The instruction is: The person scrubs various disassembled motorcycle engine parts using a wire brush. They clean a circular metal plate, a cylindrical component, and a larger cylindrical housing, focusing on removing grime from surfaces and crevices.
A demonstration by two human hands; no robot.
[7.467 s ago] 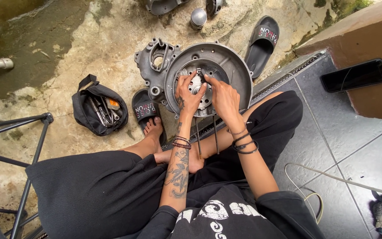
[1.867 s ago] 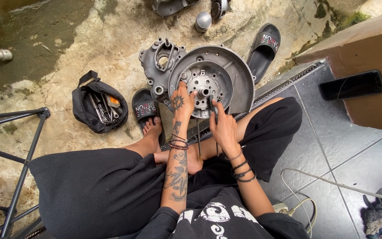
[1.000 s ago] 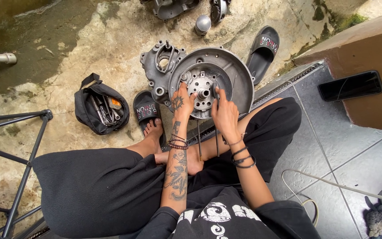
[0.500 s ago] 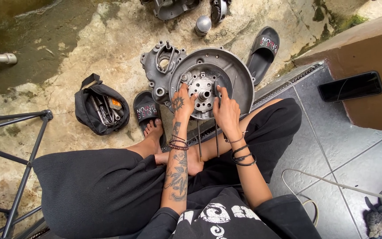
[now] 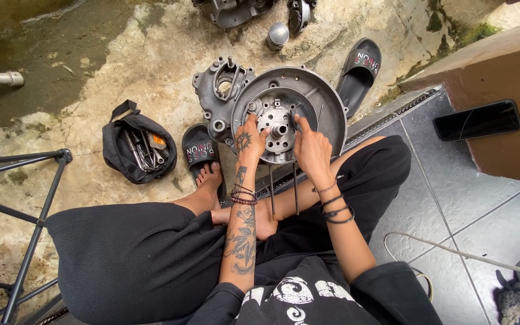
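Note:
A grey metal engine case (image 5: 326,99) stands on the concrete between my legs, its round open face toward me. Inside it sits a round inner plate (image 5: 272,114) with holes and a short centre shaft (image 5: 279,129). My left hand (image 5: 248,143) grips the plate's left edge, thumb toward the shaft. On the plate's right side my right hand (image 5: 312,149) holds it with the forefinger stretched upward. Two long thin studs (image 5: 272,192) run from under the case down toward my feet.
A black tool pouch (image 5: 136,150) with wrenches lies open at left. One black sandal (image 5: 200,150) sits by my foot, another (image 5: 359,69) behind the case. More engine parts (image 5: 230,9) lie at top. A phone (image 5: 478,120) rests on a brown ledge; a metal frame (image 5: 34,210) stands left.
My right hand has slid up the plate's right side and its forefinger now points upward. My left hand stays on the left edge. The view shifted slightly.

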